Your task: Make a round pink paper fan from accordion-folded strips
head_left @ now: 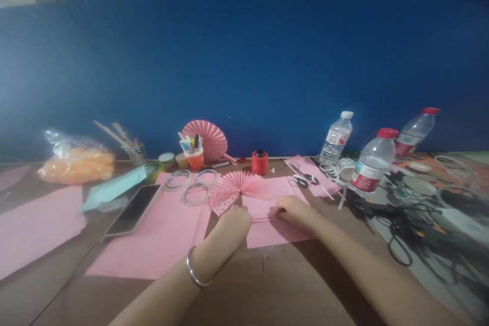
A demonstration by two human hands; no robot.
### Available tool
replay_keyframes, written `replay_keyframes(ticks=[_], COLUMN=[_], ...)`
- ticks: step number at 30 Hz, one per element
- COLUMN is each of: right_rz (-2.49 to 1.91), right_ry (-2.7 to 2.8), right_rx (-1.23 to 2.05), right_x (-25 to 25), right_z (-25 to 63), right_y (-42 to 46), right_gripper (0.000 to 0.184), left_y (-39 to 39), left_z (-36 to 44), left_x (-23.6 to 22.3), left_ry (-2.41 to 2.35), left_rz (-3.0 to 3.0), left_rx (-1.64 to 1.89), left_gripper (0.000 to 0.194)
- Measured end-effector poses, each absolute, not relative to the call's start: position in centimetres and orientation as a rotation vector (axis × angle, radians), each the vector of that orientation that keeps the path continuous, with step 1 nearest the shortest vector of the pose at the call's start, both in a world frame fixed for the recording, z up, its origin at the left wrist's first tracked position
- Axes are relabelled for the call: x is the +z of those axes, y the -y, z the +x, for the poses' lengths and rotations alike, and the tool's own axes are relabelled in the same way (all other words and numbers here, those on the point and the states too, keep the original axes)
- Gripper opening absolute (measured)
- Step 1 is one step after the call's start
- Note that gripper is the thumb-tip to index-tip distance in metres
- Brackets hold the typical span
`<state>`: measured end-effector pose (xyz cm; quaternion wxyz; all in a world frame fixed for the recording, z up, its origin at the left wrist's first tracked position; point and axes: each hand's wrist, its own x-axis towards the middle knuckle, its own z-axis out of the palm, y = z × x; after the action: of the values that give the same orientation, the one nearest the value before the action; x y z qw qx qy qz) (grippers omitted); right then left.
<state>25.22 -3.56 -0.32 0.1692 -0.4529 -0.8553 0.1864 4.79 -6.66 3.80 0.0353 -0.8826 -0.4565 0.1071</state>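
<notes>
Both my hands rest on a pink paper sheet (267,232) lying on the brown table. My left hand (234,220), with a silver bangle on its wrist, is curled and presses the sheet's left part. My right hand (294,211) pinches a narrow fold across the sheet, fingers together. Just beyond my hands lies a pleated pink paper fan (239,188), partly dotted. A second, round pink fan (208,140) stands against the blue wall.
A phone (133,209) and tape rings (195,193) lie on larger pink sheets (153,244) at left. An orange cup of pens (195,157), a red spool (260,162), scissors (303,175) and three water bottles (372,163) stand behind. Black cables (405,224) tangle at right.
</notes>
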Motion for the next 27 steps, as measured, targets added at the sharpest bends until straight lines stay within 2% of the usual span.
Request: replay_keyframes(ticks=[11, 16, 20, 27], right_rz=[-1.595, -1.583, -1.485, -1.230], right_ry=[2.347, 2.387, 2.417, 2.425], right_rx=[0.736, 0.609, 0.527, 0.351], right_x=[-0.3, 0.3, 0.5, 0.4], right_z=[31.0, 30.6, 28.3, 23.8], right_y=[2.2, 2.7, 3.7, 5.3], right_gripper=[0.008, 0.014, 0.021, 0.013], left_y=[7.9, 6.8, 6.1, 5.7], left_z=[5.3, 5.6, 5.6, 5.9], left_x=[0.8, 1.5, 1.7, 0.8], left_ry=[1.536, 1.544, 1.366, 1.357], left_rz=[-2.543, -2.527, -2.692, -2.812], left_rx=[0.344, 0.215, 0.034, -0.032], left_gripper=[0.014, 0.021, 0.022, 0.020])
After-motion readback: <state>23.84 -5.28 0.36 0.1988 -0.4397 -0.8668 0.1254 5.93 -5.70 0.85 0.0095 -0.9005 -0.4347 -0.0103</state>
